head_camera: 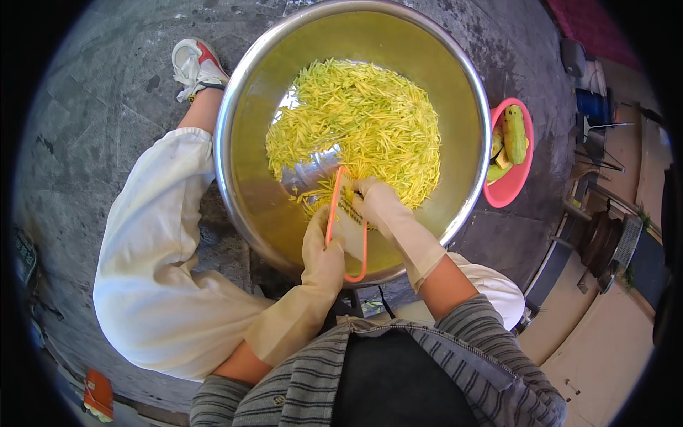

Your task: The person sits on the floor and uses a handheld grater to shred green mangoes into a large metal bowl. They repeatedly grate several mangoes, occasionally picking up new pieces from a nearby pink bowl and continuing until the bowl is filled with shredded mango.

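Observation:
A flat grater (pixel 352 235) with an orange rim stands tilted over the near side of a large steel basin (pixel 459 123). My left hand (pixel 323 251), in a cream rubber glove, grips the grater by its left edge. Against the grater's toothed face is my right hand (pixel 378 200), gloved alike, its fingers curled. Whatever it may hold is hidden by the fingers. Yellow-green vegetable shreds (pixel 368 117) cover much of the basin's bottom, and some lie beneath the grater.
Right of the basin, a pink plastic bowl (pixel 507 197) holds a peeled green vegetable (pixel 514 133) and cut pieces. My bent left leg (pixel 155 256) flanks the basin on dark paving (pixel 106 107). Buckets and other goods stand along the far right.

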`<state>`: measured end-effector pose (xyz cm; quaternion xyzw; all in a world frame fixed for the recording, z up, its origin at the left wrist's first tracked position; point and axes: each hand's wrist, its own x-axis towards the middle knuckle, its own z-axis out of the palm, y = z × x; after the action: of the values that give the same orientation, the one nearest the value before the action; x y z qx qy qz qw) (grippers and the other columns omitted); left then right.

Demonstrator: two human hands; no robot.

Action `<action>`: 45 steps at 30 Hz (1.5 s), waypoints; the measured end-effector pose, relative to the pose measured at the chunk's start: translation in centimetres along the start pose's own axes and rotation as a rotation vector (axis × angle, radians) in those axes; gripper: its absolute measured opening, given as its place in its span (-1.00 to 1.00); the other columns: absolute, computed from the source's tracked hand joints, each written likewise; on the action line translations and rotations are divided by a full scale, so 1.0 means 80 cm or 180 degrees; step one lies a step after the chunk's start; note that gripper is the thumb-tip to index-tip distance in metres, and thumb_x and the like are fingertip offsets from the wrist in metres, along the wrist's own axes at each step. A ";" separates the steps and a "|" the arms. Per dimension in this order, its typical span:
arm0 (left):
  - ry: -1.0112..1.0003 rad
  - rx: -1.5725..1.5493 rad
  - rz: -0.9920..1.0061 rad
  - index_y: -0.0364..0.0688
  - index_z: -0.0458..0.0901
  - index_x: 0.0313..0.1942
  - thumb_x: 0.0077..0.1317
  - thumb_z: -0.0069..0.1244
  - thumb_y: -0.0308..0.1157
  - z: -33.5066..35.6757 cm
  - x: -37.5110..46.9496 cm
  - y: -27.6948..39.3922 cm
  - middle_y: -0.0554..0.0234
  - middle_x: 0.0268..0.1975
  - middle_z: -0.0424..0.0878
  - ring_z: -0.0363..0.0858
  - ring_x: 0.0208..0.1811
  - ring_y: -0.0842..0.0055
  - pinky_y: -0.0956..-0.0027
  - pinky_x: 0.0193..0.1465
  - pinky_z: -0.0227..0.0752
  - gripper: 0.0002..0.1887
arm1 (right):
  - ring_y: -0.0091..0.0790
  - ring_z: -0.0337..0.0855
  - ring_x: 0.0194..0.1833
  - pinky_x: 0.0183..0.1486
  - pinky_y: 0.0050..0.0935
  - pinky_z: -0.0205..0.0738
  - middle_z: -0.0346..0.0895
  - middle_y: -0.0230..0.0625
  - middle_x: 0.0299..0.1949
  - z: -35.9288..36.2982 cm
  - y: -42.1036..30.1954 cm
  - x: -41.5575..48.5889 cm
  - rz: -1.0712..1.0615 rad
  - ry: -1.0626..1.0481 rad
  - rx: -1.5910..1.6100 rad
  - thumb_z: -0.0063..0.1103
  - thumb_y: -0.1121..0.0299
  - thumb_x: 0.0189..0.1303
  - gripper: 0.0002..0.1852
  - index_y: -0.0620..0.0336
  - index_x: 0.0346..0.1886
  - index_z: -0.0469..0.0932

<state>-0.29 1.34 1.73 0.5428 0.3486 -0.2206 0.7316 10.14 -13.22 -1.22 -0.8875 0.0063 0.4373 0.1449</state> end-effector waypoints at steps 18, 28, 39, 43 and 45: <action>0.0010 -0.0005 0.0044 -0.42 0.31 0.41 0.24 -0.14 -0.70 0.003 0.004 -0.002 -0.08 0.36 0.47 0.45 0.40 0.27 0.30 0.48 0.27 -0.34 | -0.35 0.70 -0.25 -0.12 -0.38 0.57 0.75 -0.14 -0.23 0.011 0.040 0.049 0.0364 -0.0201 0.0633 0.37 0.34 0.26 -0.72 0.20 0.01 0.72; 0.0045 -0.0123 0.0130 -0.42 0.36 0.38 0.23 -0.16 -0.70 0.004 0.003 0.001 -0.05 0.31 0.53 0.49 0.35 0.29 0.32 0.43 0.31 -0.36 | -0.53 0.50 -0.43 -0.38 -0.46 0.43 0.63 -0.37 -0.38 0.015 0.042 -0.031 0.0778 -0.0081 0.1904 0.34 0.39 0.33 -0.77 0.25 -0.01 0.72; 0.0035 -0.0200 0.0030 -0.42 0.38 0.36 0.22 -0.15 -0.70 0.004 0.003 0.005 -0.03 0.29 0.54 0.50 0.32 0.31 0.33 0.43 0.31 -0.37 | -0.58 0.42 -0.51 -0.47 -0.51 0.34 0.57 -0.42 -0.48 0.041 0.044 -0.008 0.0691 0.0172 0.1921 0.39 0.41 0.28 -0.90 0.18 -0.27 0.64; 0.0062 -0.0290 -0.0115 -0.43 0.37 0.36 0.20 -0.15 -0.69 0.002 0.004 0.004 -0.02 0.32 0.52 0.46 0.36 0.30 0.32 0.45 0.26 -0.36 | -0.61 0.42 -0.52 -0.48 -0.54 0.33 0.61 -0.40 -0.44 0.031 0.032 -0.009 0.1092 -0.0020 0.2187 0.39 0.44 0.27 -0.91 0.16 -0.27 0.62; 0.0087 -0.0364 -0.0148 -0.42 0.38 0.36 0.21 -0.15 -0.70 0.003 0.003 0.009 -0.02 0.30 0.53 0.49 0.33 0.31 0.33 0.43 0.29 -0.37 | -0.62 0.43 -0.51 -0.48 -0.55 0.33 0.64 -0.38 -0.41 0.034 0.030 -0.007 0.1188 0.0007 0.2409 0.37 0.45 0.29 -0.92 0.17 -0.26 0.63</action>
<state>0.41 1.38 2.02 0.4947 0.3831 -0.2098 0.7513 7.34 -14.87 -2.94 -0.7558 0.3273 0.4219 0.3790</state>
